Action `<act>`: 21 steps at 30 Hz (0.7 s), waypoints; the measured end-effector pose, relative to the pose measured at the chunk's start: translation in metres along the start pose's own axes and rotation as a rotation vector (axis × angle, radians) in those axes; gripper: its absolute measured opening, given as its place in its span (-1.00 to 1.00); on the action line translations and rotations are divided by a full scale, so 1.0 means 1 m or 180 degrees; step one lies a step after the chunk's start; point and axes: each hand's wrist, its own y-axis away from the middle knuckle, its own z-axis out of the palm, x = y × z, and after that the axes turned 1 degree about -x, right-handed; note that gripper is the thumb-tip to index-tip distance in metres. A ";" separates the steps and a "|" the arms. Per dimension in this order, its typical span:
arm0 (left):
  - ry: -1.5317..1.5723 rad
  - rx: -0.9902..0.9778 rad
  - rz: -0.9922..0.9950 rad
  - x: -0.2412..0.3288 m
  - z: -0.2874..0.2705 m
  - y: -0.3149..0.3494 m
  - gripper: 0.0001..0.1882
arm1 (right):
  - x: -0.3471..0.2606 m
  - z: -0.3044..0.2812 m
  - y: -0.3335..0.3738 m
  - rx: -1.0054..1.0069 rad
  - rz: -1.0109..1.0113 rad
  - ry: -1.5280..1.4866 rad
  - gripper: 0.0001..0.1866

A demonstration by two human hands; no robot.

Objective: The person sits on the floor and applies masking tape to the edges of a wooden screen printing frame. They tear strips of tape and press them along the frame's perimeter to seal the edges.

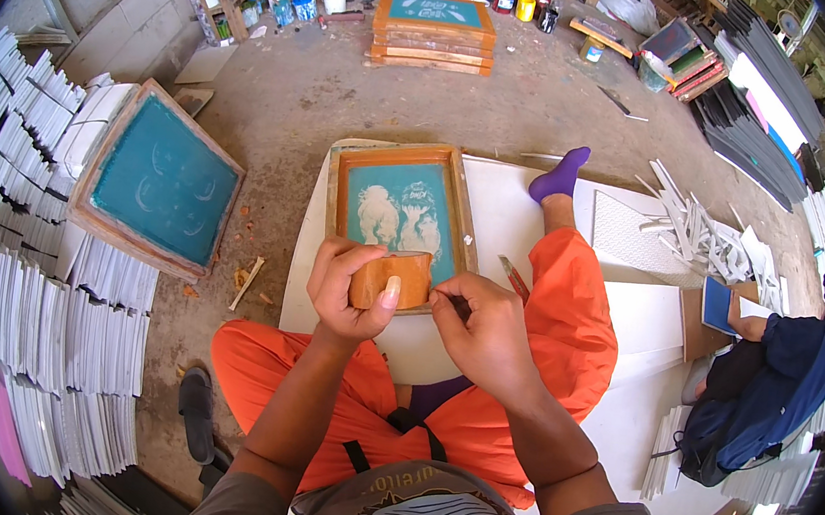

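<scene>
My left hand (334, 312) is closed round a wide roll of brown packing tape (414, 280), its thumb lying across the face of the roll. At the roll's right edge, the thumb and fingers of my right hand (488, 328) are pinched together, touching the tape; any loose end between them is too small to make out. Beneath and beyond both hands lies a screen-printing frame (340, 200) with brown-taped edges, teal mesh and pale figure shapes. A red-handled tool (514, 278), perhaps a cutter, rests beside my right hand on the white board (499, 201).
Another teal screen (164, 181) leans left against stacked white sheets (20, 307). Several frames (432, 53) are piled ahead, near paint containers (526, 8). White offcuts (696, 237) and a dark blue bag (770, 396) lie right. A black sandal (196, 414) is at lower left.
</scene>
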 end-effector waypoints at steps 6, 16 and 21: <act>0.0051 0.0061 -0.0204 -0.001 0.004 0.008 -0.62 | 0.008 0.004 0.000 -0.0124 -0.0095 0.0225 -0.90; 0.0506 0.0386 -0.1044 0.001 0.016 0.025 -0.55 | 0.018 0.008 0.008 0.0017 0.0190 -0.0530 -0.90; 0.0752 0.0556 -0.1305 -0.001 0.023 0.032 -0.57 | 0.029 0.024 0.016 0.0600 -0.0030 -0.0959 -0.82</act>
